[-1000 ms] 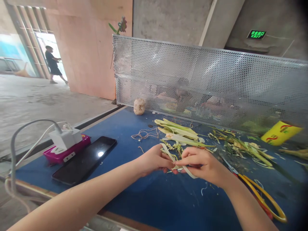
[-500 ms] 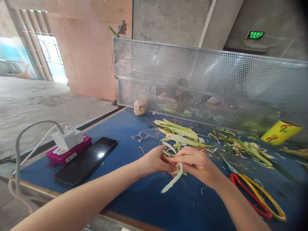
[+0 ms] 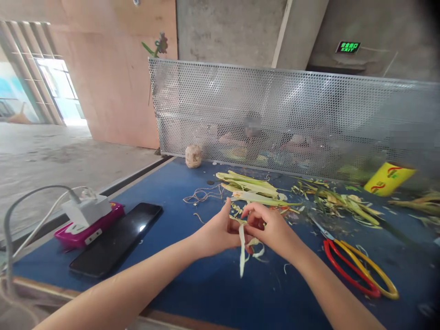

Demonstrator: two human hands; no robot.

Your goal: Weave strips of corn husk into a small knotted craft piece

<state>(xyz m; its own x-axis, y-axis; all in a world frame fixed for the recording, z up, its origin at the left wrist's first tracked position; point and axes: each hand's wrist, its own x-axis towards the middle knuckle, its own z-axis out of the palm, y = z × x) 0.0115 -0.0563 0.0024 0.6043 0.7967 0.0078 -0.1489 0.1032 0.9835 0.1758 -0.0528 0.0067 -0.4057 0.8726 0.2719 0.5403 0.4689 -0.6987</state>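
My left hand is closed around pale strips at the middle of the table, and its thumb points up. A pale corn husk strip hangs down between my hands, with a curled end beside it. My right hand meets the left, thumb and fingers pinched on the strips and the index finger bent. The fingertips partly hide the work. Just beyond my hands lies a pile of flat green-white corn husks. Red-and-yellow-handled scissors rest open-bladed to the right of my right hand.
A black phone and a magenta power strip with white chargers lie on the left. Thin twine and a wrapped ball are farther back. Husk scraps and a yellow roll lie right, before a perforated metal screen.
The hanging strip has swung from slanting down-left to nearly straight down. My right hand's index finger has lifted and my left thumb now points up. The view has shifted slightly.
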